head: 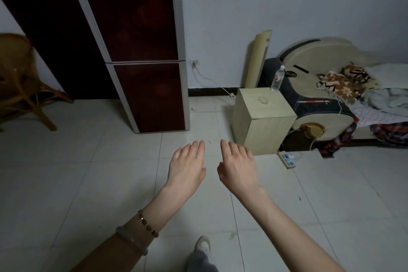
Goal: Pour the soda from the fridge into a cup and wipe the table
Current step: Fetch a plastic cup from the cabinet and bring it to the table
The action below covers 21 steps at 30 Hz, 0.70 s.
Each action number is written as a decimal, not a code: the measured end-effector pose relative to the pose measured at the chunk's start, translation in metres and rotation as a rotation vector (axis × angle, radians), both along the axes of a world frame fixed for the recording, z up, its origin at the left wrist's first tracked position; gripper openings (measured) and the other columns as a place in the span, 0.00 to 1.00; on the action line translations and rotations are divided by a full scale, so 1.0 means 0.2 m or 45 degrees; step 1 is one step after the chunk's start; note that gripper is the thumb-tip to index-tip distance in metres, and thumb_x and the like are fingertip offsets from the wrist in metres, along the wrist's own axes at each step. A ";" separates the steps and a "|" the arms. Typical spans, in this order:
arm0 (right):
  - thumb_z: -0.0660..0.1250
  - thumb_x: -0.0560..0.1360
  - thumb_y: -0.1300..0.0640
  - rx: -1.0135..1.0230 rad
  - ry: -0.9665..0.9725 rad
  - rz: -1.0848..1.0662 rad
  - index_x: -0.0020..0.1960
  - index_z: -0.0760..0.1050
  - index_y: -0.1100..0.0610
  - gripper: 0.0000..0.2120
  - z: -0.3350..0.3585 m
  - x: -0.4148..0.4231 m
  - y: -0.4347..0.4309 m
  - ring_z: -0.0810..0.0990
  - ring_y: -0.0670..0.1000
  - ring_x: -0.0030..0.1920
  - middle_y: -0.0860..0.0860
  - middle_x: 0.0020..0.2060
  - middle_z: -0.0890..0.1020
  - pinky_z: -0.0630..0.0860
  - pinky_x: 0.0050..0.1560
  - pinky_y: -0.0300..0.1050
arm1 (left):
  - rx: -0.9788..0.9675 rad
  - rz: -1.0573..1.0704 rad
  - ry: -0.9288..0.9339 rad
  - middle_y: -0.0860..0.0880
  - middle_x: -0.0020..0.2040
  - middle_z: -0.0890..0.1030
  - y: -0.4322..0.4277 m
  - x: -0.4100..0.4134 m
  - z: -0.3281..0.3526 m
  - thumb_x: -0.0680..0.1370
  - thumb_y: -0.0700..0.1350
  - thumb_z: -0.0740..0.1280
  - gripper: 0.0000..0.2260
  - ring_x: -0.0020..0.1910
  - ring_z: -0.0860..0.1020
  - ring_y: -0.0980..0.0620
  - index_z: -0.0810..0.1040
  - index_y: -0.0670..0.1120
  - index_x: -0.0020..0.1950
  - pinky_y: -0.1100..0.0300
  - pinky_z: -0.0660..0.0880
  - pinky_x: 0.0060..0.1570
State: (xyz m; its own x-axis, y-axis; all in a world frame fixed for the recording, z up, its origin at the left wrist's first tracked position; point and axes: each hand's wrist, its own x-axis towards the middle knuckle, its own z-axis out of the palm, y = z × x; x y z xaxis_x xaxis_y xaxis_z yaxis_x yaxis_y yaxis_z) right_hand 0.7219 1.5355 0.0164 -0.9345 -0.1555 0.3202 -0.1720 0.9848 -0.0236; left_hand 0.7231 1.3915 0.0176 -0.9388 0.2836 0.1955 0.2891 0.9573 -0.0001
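While both arms reach forward over the tiled floor (88, 172), the left hand (187, 166) and right hand (238, 164) hover side by side, palms down, fingers straight, holding nothing; the dark red fridge (145, 51) stands ahead, doors closed.

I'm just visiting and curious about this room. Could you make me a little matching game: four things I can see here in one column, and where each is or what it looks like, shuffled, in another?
Things
1. fridge
2. plastic bottle
3. wicker chair
4. power strip

Descriptions
A. lying on the floor tiles
B. standing on the cream cabinet
C. at the left edge of the view
D. dark red, both doors shut

Pairs: 1-D, 2-B, 3-C, 4-A
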 end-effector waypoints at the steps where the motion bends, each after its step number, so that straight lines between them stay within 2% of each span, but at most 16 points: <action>1: 0.75 0.54 0.56 -0.002 0.022 0.009 0.58 0.76 0.62 0.32 0.00 -0.10 -0.01 0.81 0.57 0.43 0.56 0.43 0.81 0.77 0.51 0.53 | 0.012 0.011 0.003 0.45 0.70 0.70 -0.01 -0.10 0.02 0.74 0.51 0.68 0.33 0.68 0.70 0.47 0.61 0.41 0.74 0.54 0.64 0.66; 3: 0.74 0.56 0.56 -0.011 0.064 0.020 0.59 0.75 0.62 0.31 0.00 -0.31 -0.01 0.80 0.57 0.46 0.56 0.45 0.81 0.75 0.56 0.56 | -0.001 -0.002 0.055 0.44 0.65 0.75 -0.03 -0.30 0.03 0.70 0.51 0.72 0.33 0.62 0.75 0.46 0.67 0.40 0.71 0.53 0.70 0.61; 7: 0.71 0.59 0.57 -0.035 0.128 0.067 0.60 0.72 0.63 0.30 0.02 -0.69 0.01 0.79 0.59 0.50 0.58 0.50 0.79 0.75 0.54 0.53 | -0.019 -0.053 0.211 0.42 0.60 0.79 -0.04 -0.71 0.02 0.64 0.50 0.77 0.33 0.58 0.78 0.45 0.74 0.39 0.65 0.51 0.74 0.58; 11: 0.70 0.60 0.58 -0.016 0.131 0.080 0.62 0.71 0.64 0.31 0.02 -1.05 0.04 0.78 0.60 0.55 0.61 0.54 0.78 0.76 0.52 0.51 | -0.033 -0.086 0.210 0.42 0.62 0.77 -0.01 -1.08 0.00 0.64 0.51 0.76 0.35 0.61 0.76 0.44 0.72 0.38 0.66 0.50 0.72 0.61; 16: 0.68 0.62 0.58 0.031 0.126 -0.042 0.64 0.71 0.66 0.31 0.07 -1.50 0.11 0.76 0.61 0.59 0.62 0.57 0.78 0.73 0.58 0.54 | -0.061 -0.090 0.245 0.41 0.65 0.75 0.05 -1.56 0.06 0.67 0.51 0.73 0.35 0.64 0.74 0.44 0.68 0.38 0.70 0.49 0.67 0.66; 19: 0.65 0.61 0.58 0.040 0.115 -0.112 0.63 0.71 0.66 0.30 0.08 -1.74 0.14 0.76 0.61 0.59 0.62 0.57 0.78 0.74 0.57 0.53 | -0.080 -0.108 0.252 0.40 0.65 0.75 0.08 -1.83 0.07 0.66 0.51 0.74 0.36 0.64 0.74 0.44 0.68 0.37 0.70 0.49 0.68 0.65; 21: 0.68 0.61 0.59 0.051 0.104 -0.143 0.63 0.72 0.67 0.31 0.08 -1.90 0.15 0.76 0.61 0.59 0.62 0.57 0.78 0.75 0.57 0.54 | -0.105 -0.125 0.233 0.41 0.66 0.74 0.10 -2.00 0.07 0.67 0.51 0.73 0.36 0.65 0.73 0.44 0.67 0.38 0.71 0.49 0.66 0.67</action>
